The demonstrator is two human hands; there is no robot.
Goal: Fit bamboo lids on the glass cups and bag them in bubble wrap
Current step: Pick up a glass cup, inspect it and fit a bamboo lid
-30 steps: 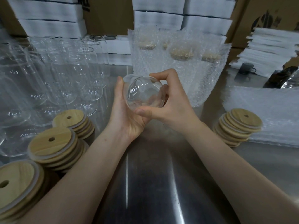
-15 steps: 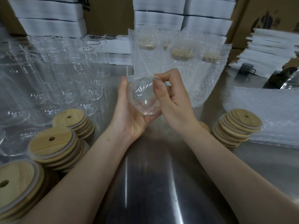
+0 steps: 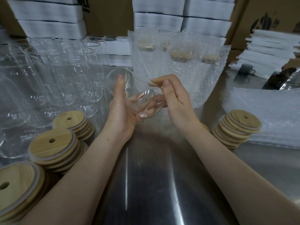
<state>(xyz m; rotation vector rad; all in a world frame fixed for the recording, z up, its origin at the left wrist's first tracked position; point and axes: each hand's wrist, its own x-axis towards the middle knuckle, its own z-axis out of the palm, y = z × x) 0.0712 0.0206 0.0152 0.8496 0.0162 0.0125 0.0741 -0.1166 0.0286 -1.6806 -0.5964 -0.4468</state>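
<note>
One glass cup [image 3: 139, 101] in the middle of the view, above the metal table [image 3: 154, 184] and not standing on it, lying on its side across the palm of the left hand [image 3: 121, 116]. Long axis oblique: round base toward the person and a little to the right, bare mouth pointing away and to the left. Left thumb upright against the upper wall of the cup, the other left fingers curled under it and visible through the glass, so a cradling grip round the cup. Right hand [image 3: 177, 103] just beside the base, on its right side, thumb and forefinger bent toward each other with the tips close. Cannot tell whether pinching something or touching the glass. Behind both hands, several bubble-wrap bags [image 3: 178, 65] standing upright and close together, each with a cup inside and a bamboo lid showing dimly near the top through the wrap. To the left, many empty glasses [image 3: 61, 75] upright in rows, mouths up, nothing in them. At the near left, three stacks of bamboo lids [image 3: 53, 146], every top lid with one round hole and a pale ring at the edge. One more lid stack [image 3: 240, 124] at the right, slightly leaning, just beside a flat pile of bubble wrap [image 3: 267, 114]. Farther back, stacked white foam boxes [image 3: 159, 20], brown cartons [image 3: 266, 13], and a small dark mug [image 3: 246, 69] at the far right.
</note>
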